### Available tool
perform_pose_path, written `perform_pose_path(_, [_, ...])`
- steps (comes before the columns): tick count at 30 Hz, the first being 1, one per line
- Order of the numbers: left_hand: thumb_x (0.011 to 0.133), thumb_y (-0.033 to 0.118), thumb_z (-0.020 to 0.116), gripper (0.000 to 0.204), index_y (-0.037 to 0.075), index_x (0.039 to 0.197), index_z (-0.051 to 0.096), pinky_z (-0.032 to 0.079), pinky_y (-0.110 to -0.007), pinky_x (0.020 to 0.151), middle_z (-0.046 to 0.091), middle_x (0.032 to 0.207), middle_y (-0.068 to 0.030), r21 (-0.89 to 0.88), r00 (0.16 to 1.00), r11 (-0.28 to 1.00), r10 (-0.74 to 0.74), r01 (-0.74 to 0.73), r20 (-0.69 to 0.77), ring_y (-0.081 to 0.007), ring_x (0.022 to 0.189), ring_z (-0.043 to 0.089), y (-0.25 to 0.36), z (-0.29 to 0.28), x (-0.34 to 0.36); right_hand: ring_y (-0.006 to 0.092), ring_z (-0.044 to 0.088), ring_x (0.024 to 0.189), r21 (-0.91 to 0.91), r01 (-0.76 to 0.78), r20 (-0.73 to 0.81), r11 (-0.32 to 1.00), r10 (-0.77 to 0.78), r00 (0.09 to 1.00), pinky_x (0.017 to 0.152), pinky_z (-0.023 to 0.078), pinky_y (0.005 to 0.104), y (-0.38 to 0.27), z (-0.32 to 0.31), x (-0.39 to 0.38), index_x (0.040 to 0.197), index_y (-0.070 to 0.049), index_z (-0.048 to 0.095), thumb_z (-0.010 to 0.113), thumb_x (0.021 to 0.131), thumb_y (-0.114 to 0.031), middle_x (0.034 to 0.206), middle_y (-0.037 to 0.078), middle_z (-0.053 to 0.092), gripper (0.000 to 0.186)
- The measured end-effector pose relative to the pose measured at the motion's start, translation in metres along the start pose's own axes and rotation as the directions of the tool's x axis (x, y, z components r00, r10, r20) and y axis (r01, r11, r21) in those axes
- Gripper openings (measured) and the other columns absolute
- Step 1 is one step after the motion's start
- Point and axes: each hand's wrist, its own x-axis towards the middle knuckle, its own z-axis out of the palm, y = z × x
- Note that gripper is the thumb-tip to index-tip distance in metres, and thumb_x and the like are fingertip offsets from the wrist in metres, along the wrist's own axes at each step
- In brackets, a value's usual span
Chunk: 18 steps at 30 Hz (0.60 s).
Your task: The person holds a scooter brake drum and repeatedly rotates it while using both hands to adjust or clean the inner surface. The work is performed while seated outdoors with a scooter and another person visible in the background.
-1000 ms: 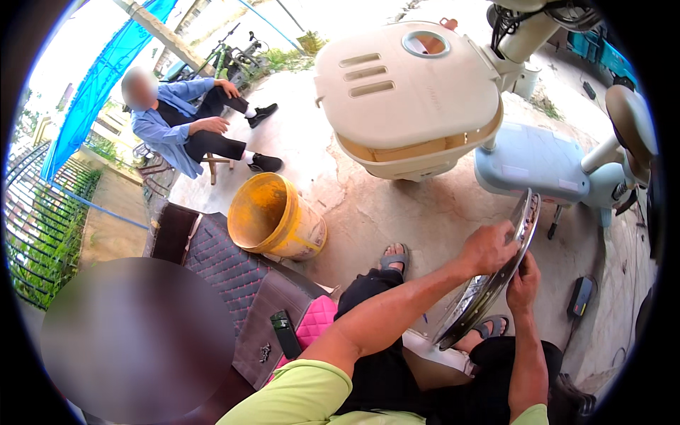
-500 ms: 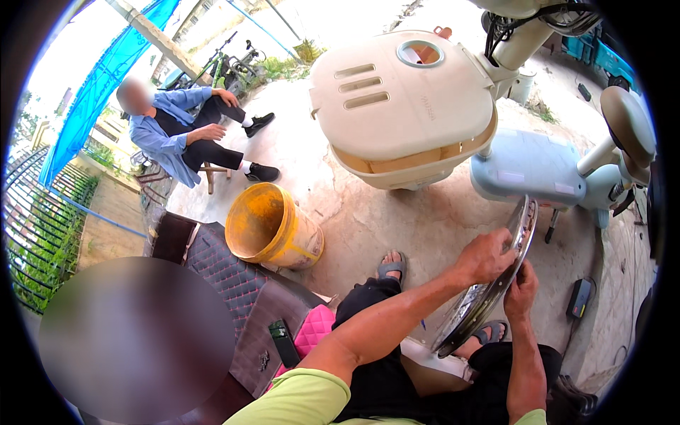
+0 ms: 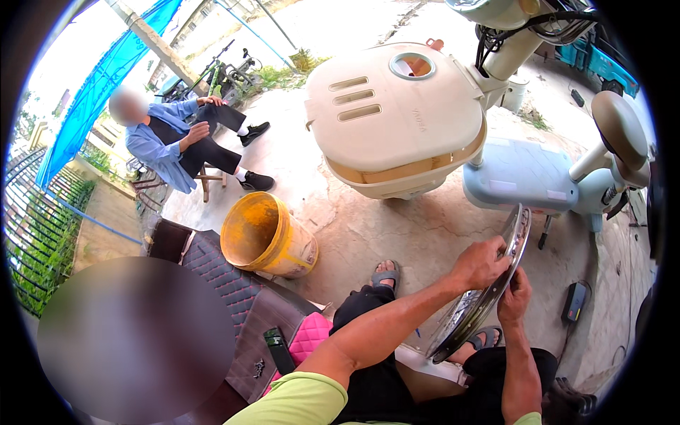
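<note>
A shiny metal wheel rim [image 3: 465,335] with thin spokes stands tilted between my knees, its lower edge near my feet. My left hand [image 3: 483,263] is closed at the inner side of the rim, its fingers bent in against the metal. On the rim's outer side, my right hand [image 3: 515,296] grips the edge with thumb and fingers pressed together, just below the left one. Anything small between the fingertips is hidden.
Ahead stands a scooter with a cream plastic basket [image 3: 397,113] and pale blue footboard [image 3: 520,173]. A yellow bucket [image 3: 301,251] is at left, beside a quilted seat [image 3: 227,276] with a phone [image 3: 278,350] and small metal parts [image 3: 259,367]. A seated person [image 3: 166,145] is farther off.
The whole view has shifted slightly left and down. Both hands stay at nearly the same spot on the rim, with only small finger movement.
</note>
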Motion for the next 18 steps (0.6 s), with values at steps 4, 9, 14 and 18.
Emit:
perform_pose_path(4, [0.086, 0.032, 0.065, 0.035, -0.001, 0.099, 0.063, 0.048, -0.043, 0.064, 0.065, 0.073, -0.0193, -0.027, 0.997, 0.998, -0.047, 0.048, 0.062, -0.0329, 0.066, 0.063, 0.02, -0.002, -0.002, 0.0059, 0.058, 0.084, -0.073, 0.003, 0.026, 0.997, -0.001, 1.0, 0.076, 0.047, 0.0209, 0.005, -0.017, 0.0, 0.11, 0.0, 0.061, 0.062, 0.096, -0.006, 0.095, -0.001, 0.064, 0.016])
perform_pose_path(9, [0.086, 0.032, 0.065, 0.035, -0.001, 0.098, 0.064, 0.048, -0.043, 0.063, 0.064, 0.071, -0.0186, -0.003, 0.998, 0.999, -0.043, 0.044, 0.052, -0.0313, 0.065, 0.063, 0.016, 0.002, -0.001, 0.0057, 0.058, 0.08, 0.018, -0.049, -0.014, 0.999, 0.05, 0.999, 0.073, 0.048, 0.0209, 0.006, -0.016, -0.001, 0.107, 0.0, 0.063, 0.066, 0.094, -0.007, 0.091, -0.001, 0.064, 0.015])
perform_pose_path(14, [0.087, 0.032, 0.065, 0.035, -0.001, 0.098, 0.064, 0.049, -0.042, 0.065, 0.065, 0.072, -0.0185, -0.02, 0.998, 0.999, -0.045, 0.046, 0.05, -0.0316, 0.066, 0.064, 0.01, -0.004, 0.0, 0.0062, 0.059, 0.079, -0.024, -0.049, -0.021, 0.999, 0.048, 0.999, 0.073, 0.048, 0.0212, 0.011, -0.01, -0.001, 0.105, 0.001, 0.064, 0.068, 0.093, -0.006, 0.089, -0.002, 0.064, 0.015])
perform_pose_path(18, [0.087, 0.031, 0.064, 0.034, -0.001, 0.097, 0.064, 0.05, -0.042, 0.067, 0.066, 0.075, -0.0193, -0.008, 0.997, 0.999, -0.044, 0.045, 0.063, -0.0322, 0.068, 0.065, 0.014, -0.009, 0.002, 0.0073, 0.06, 0.082, -0.124, -0.072, -0.029, 0.99, 0.069, 0.997, 0.074, 0.049, 0.0225, 0.013, -0.012, 0.001, 0.106, 0.0, 0.064, 0.069, 0.09, -0.009, 0.09, -0.001, 0.065, 0.018])
